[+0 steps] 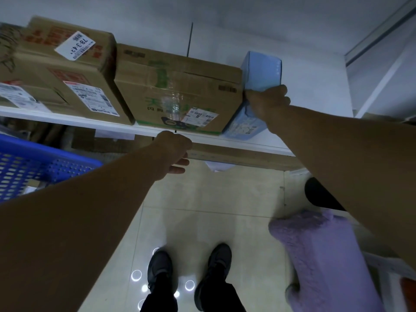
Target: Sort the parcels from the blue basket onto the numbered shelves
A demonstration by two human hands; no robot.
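The right hand [267,101] is clamped on a light blue parcel [261,70] standing on the white shelf [265,144], just beside a cardboard box [177,86]. The left hand [173,152], fingers curled together, hangs below the shelf edge.

Both bare arms reach forward and up. The right hand [267,102] is raised higher, its fingers curled closed around something, knuckles toward the camera. The left hand [173,154] sits lower, fingers bent under in a loose fist, apparently holding nothing, though its palm is hidden.
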